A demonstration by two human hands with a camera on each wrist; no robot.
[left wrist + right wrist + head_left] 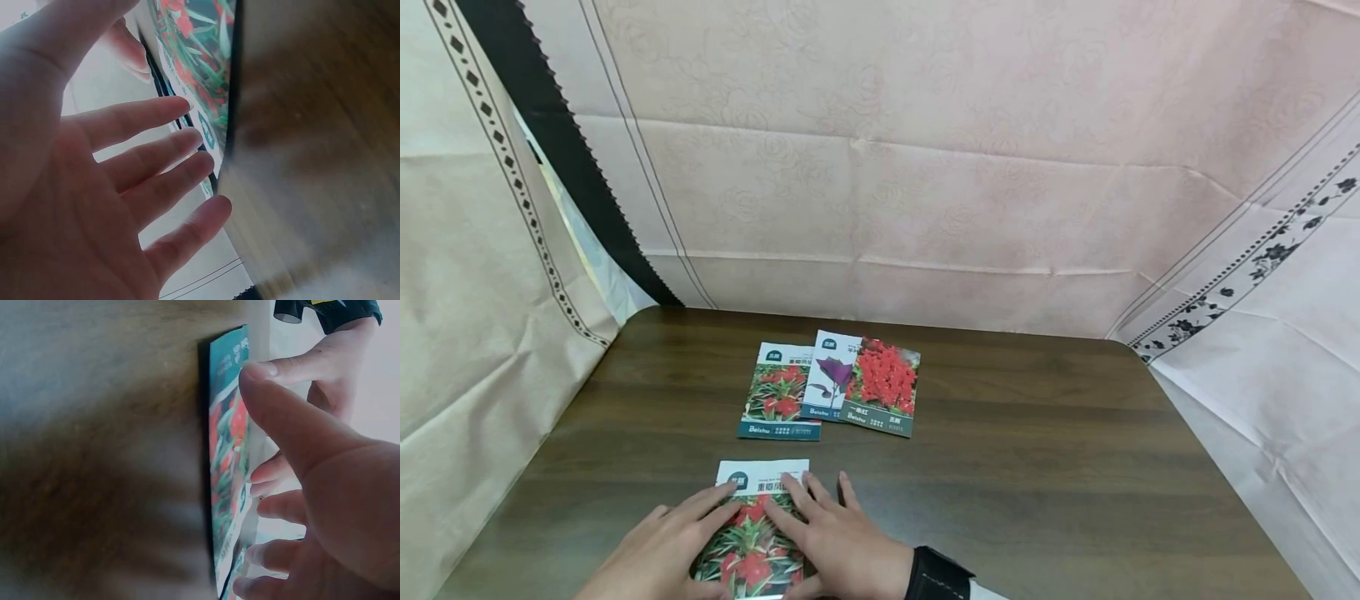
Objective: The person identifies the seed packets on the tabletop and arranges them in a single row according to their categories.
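Note:
A flower seed packet (752, 546) with red blooms and a white top band lies flat near the table's front edge. My left hand (666, 546) rests on its left side, fingers extended over the packet. From the other side my right hand (842, 533) touches the packet with spread, mostly straight fingers. In the left wrist view, the left fingers (159, 194) reach to the packet's edge. The right wrist view shows the right thumb (294, 412) by the packet's teal end (226, 357). Neither hand grips the packet.
Farther back lie several overlapping packets: a red-flower one (778, 396) at left, a purple-flower one (831, 375) in the middle and a red-cluster one (883, 383) on top at right. The brown wooden table (1037, 467) meets pale patterned cloth (925, 208) behind and at both sides.

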